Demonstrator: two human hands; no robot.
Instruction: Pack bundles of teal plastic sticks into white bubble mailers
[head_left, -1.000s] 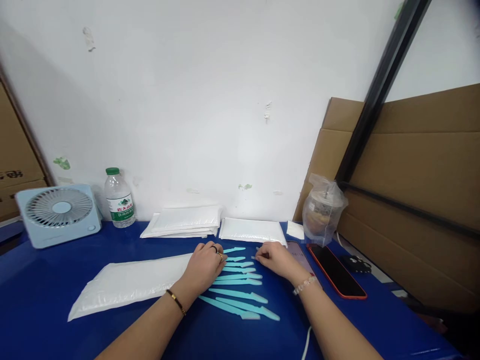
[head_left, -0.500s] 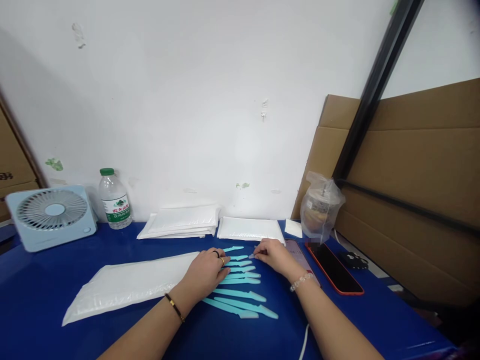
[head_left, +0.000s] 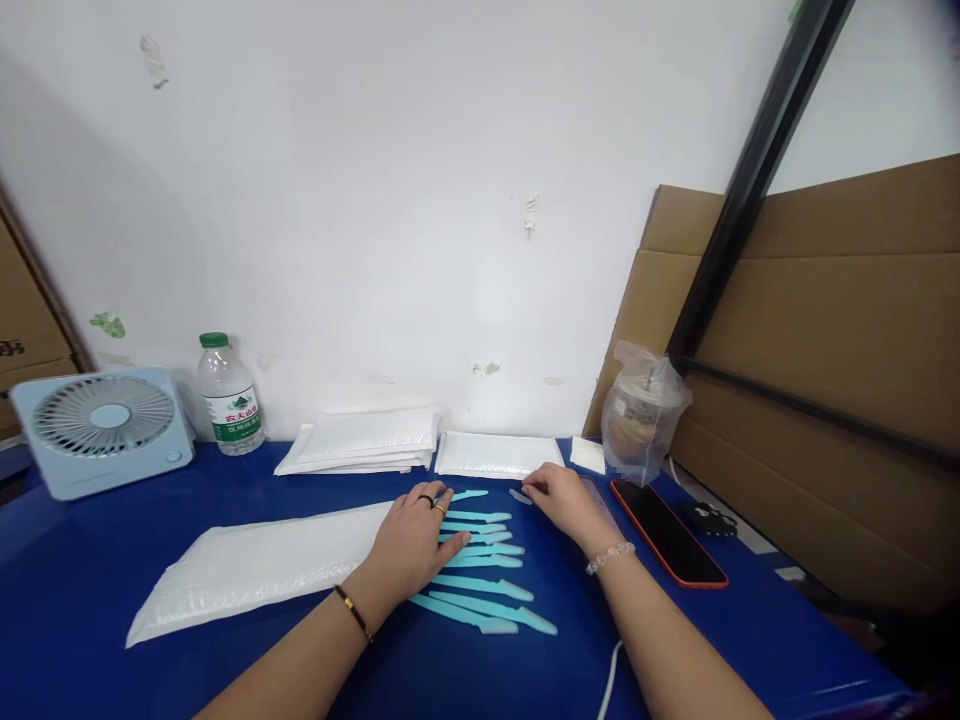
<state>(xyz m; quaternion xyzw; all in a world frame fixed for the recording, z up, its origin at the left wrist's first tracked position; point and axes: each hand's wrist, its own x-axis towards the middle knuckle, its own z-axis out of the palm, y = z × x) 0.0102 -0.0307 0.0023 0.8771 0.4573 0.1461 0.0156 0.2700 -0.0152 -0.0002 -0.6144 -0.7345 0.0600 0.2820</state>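
Note:
Several turquoise eyebrow razors (head_left: 484, 586) lie fanned out on the blue table, most with pale covers over their blades. Across their handles rests my left hand (head_left: 416, 530), open, its thumb apart from the fingers and the fingertips close to the farthest razor (head_left: 471, 494), whose blade end looks bare. My right hand (head_left: 555, 495) has its fingers drawn together in a pinch at a small clear blade cap (head_left: 519, 497), right of that razor. A white padded mailer (head_left: 262, 565) lies left of the razors, partly under my left hand.
White mailers (head_left: 367, 440) are stacked by the wall, with another mailer (head_left: 499, 455) alongside. At left stand a blue fan (head_left: 105, 430) and a water bottle (head_left: 231, 395). On the right are a bagged cup (head_left: 641, 420), a red-edged phone (head_left: 667, 535) and a white cable (head_left: 611, 680).
My right hand has moved slightly right and away from the second razor, whose blade end now carries a cover. My left thumb has stretched out farther right over the razors.

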